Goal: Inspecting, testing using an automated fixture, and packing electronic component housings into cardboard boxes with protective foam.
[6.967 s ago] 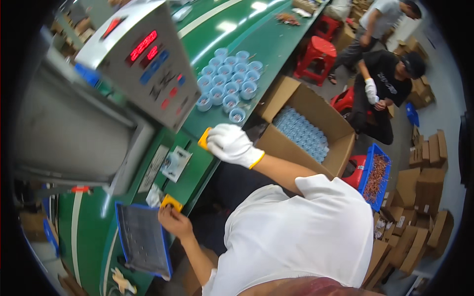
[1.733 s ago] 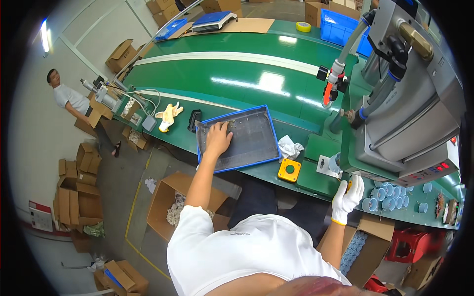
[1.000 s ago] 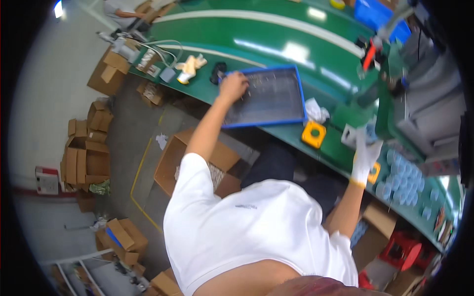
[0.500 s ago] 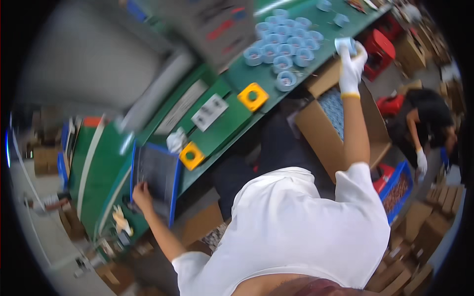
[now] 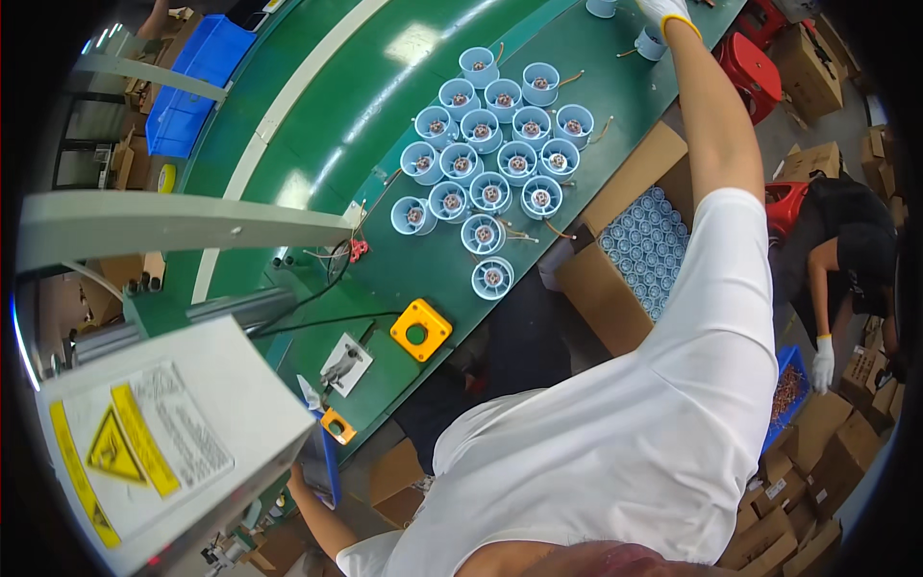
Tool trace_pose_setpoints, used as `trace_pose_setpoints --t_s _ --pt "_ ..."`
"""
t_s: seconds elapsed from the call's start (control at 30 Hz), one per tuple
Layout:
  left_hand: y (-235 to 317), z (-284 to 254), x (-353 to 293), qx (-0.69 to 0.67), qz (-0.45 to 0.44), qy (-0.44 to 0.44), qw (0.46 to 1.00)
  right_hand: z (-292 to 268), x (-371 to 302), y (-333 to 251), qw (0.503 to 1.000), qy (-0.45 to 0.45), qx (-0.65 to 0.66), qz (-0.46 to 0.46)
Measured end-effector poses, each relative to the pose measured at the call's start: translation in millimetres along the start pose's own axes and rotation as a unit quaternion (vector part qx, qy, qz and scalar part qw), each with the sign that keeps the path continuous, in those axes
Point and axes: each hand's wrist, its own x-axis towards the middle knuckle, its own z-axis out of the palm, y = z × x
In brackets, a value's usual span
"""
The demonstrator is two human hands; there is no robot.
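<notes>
My right hand (image 5: 665, 10), in a white glove with a yellow cuff, reaches to the far right end of the green table. Its fingers are cut off by the picture's top edge, so what they hold does not show. Just below it lies a light blue cup-shaped plastic housing (image 5: 651, 43), and another blue housing (image 5: 603, 8) stands to its left. My bare left hand (image 5: 294, 474) is mostly hidden behind the white machine head (image 5: 183, 433), beside a blue tray (image 5: 330, 471). Several more blue housings (image 5: 490, 192) with thin wires stand grouped mid-table.
Two yellow boxes with green buttons, a larger one (image 5: 421, 330) and a smaller one (image 5: 337, 426), sit along the near edge. An open carton (image 5: 601, 298) of blue parts stands beside the table. A co-worker (image 5: 851, 250) bends at the right near red stools (image 5: 745, 77).
My view has swung toward the far right. My right hand, earlier holding a blue housing above the carton, has moved farther off. My left hand has slipped behind the machine head.
</notes>
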Motion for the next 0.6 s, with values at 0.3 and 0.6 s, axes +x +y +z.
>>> trace_pose_setpoints --t_s 0.3,0.6 --pt "-5.9 2.4 22.6 -0.029 -0.055 0.009 0.998 -15.4 -12.1 56.7 0.985 0.048 -0.118 -0.119" --pt "-11.2 45.4 16.8 -0.048 -0.126 0.055 0.989 1.6 -216.7 37.7 0.855 0.103 0.496 -0.111"
